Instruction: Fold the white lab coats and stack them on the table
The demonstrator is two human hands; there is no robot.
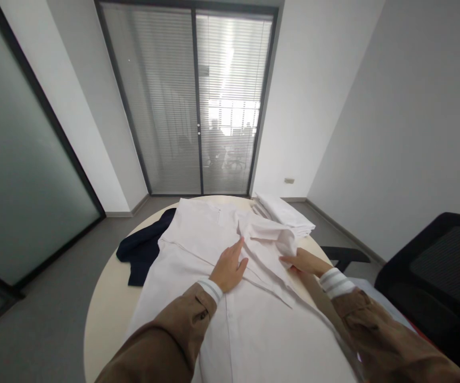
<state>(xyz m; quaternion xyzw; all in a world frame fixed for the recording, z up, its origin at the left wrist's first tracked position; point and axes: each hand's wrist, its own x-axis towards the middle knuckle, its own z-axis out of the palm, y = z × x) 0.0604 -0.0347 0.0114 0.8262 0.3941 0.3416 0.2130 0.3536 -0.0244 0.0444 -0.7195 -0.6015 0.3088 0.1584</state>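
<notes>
A white button-up shirt (pixel 262 324) lies spread over the round table, its placket running down the middle. My left hand (pixel 230 266) rests flat on the shirt near its centre, thumb apart from the stretched fingers. At the right side, my right hand (pixel 302 261) grips the edge of a folded-over part of the shirt, probably a sleeve, with thumb and fingers closed on the cloth. That part is bunched and slightly raised beside the hand.
The pale round table (pixel 106 319) shows its rim at the left. Dark navy cloth (pixel 144 247) sticks out from the shirt's left side. A stack of folded white cloth (pixel 281 210) sits at the back right. A black mesh chair (pixel 433 266) stands close on the right.
</notes>
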